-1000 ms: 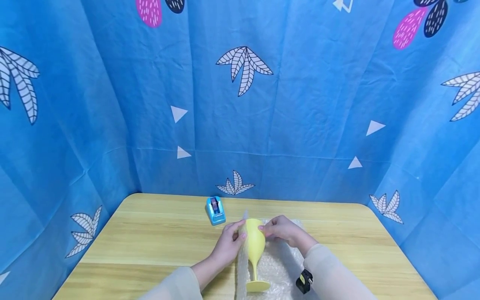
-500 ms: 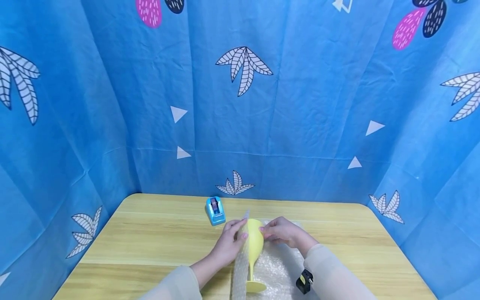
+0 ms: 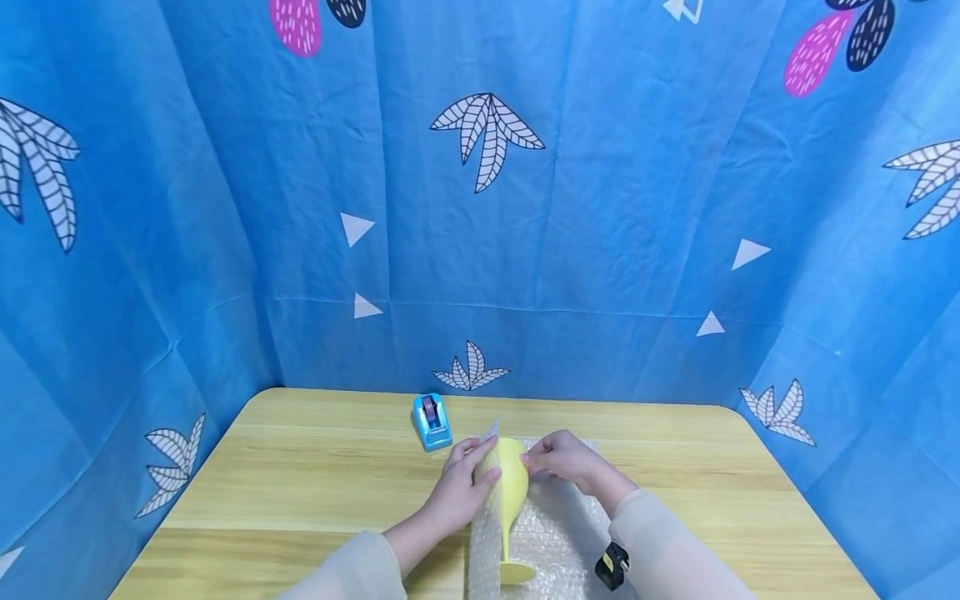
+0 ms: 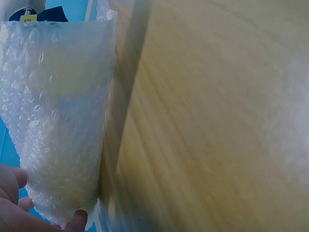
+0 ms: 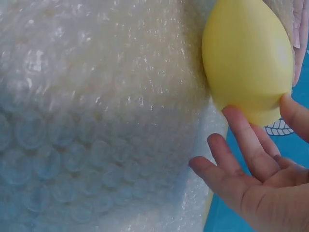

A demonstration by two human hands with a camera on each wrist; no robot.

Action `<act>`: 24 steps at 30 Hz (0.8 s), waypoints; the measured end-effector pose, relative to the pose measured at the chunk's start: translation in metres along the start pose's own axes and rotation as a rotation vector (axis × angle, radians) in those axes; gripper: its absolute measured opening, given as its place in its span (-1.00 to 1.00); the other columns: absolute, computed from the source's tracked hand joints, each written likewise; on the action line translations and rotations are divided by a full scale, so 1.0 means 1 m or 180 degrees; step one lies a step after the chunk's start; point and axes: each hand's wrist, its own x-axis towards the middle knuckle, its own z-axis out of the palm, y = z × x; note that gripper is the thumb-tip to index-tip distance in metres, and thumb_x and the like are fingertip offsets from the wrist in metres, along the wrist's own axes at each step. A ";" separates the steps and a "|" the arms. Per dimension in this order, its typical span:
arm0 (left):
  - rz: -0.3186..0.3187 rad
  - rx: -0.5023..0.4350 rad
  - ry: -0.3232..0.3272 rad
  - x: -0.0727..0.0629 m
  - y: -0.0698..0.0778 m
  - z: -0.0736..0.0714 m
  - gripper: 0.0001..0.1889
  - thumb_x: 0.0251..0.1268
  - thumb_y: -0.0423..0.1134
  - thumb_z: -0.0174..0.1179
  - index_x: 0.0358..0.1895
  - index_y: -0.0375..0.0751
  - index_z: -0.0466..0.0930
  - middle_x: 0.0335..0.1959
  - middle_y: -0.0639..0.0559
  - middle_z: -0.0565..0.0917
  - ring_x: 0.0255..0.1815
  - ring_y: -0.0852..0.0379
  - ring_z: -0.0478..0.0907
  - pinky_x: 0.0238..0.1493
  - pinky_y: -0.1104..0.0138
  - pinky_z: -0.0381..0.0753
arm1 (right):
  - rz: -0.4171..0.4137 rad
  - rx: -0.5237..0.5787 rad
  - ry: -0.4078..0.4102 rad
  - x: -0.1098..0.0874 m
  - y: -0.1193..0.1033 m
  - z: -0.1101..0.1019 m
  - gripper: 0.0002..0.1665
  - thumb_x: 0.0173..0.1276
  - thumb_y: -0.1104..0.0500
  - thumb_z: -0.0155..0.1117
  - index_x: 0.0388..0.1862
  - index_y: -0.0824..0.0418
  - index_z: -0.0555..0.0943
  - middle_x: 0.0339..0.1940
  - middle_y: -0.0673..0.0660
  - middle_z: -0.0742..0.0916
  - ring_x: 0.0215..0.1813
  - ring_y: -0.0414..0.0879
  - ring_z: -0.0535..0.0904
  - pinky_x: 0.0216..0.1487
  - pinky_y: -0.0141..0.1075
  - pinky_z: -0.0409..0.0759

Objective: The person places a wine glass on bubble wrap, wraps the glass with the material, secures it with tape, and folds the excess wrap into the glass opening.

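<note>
A yellow goblet (image 3: 513,492) lies on a sheet of bubble wrap (image 3: 558,533), its bowl toward the back and its round foot toward the person. My left hand (image 3: 459,492) pinches the wrap's left edge, which is raised along the goblet's side. In the left wrist view, the raised bubble wrap (image 4: 63,130) covers the goblet, whose yellow shows faintly through. On the other side, my right hand (image 3: 573,467) holds the bowl near its rim. The right wrist view shows that hand's thumb and forefinger on the yellow goblet (image 5: 248,58), other fingers spread.
Behind the left hand stands a blue tape dispenser (image 3: 431,422) on the wooden table (image 3: 322,475). A blue patterned curtain (image 3: 600,208) encloses the table's back and sides. The black wrist camera (image 3: 612,567) sits by the right sleeve, above the wrap.
The raised left edge of the bubble wrap has come farther over the goblet's left side, covering part of its stem and foot. Both hands have stayed nearly in place.
</note>
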 end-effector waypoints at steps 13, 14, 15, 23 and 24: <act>-0.0102 0.0111 -0.0082 0.003 0.007 0.006 -0.40 0.43 -0.07 0.22 0.49 0.00 0.34 0.48 -0.32 0.20 0.39 -0.40 0.21 0.26 -0.29 0.40 | 0.0039 0.0321 -0.0195 -0.001 0.002 -0.003 -0.65 0.36 0.05 0.38 -0.24 0.37 0.71 -0.22 0.13 0.77 -0.07 0.03 0.67 0.14 0.20 0.59; -0.0102 0.0103 -0.0090 0.003 0.007 0.005 -0.39 0.42 -0.07 0.22 0.49 0.00 0.33 0.48 -0.32 0.20 0.39 -0.40 0.21 0.26 -0.30 0.39 | 0.0040 0.0324 -0.0195 -0.001 0.002 -0.003 -0.66 0.36 0.05 0.38 -0.23 0.37 0.72 -0.21 0.14 0.78 -0.08 0.03 0.68 0.14 0.20 0.59; -0.0099 0.0094 -0.0101 0.003 0.007 0.005 -0.39 0.41 -0.07 0.23 0.49 0.00 0.33 0.49 -0.33 0.19 0.40 -0.41 0.20 0.26 -0.30 0.39 | 0.0040 0.0310 -0.0190 -0.001 0.002 -0.003 -0.66 0.36 0.05 0.38 -0.23 0.37 0.72 -0.22 0.13 0.77 -0.07 0.03 0.67 0.14 0.20 0.59; -0.0107 0.0011 -0.0199 0.005 0.008 0.007 -0.33 0.35 -0.05 0.28 0.50 0.02 0.32 0.51 -0.34 0.15 0.42 -0.45 0.13 0.24 -0.35 0.36 | 0.0073 0.0197 -0.0163 -0.002 0.003 -0.007 -0.62 0.41 0.04 0.33 -0.19 0.39 0.70 -0.24 0.08 0.75 -0.04 0.05 0.65 0.18 0.21 0.56; -0.0105 0.0012 -0.0208 0.005 0.008 0.007 -0.33 0.35 -0.04 0.28 0.50 0.03 0.32 0.51 -0.33 0.15 0.42 -0.44 0.13 0.24 -0.35 0.36 | 0.0099 0.0185 -0.0146 -0.003 0.002 -0.007 -0.61 0.41 0.01 0.32 -0.21 0.38 0.70 -0.25 0.09 0.74 -0.04 0.05 0.65 0.18 0.22 0.56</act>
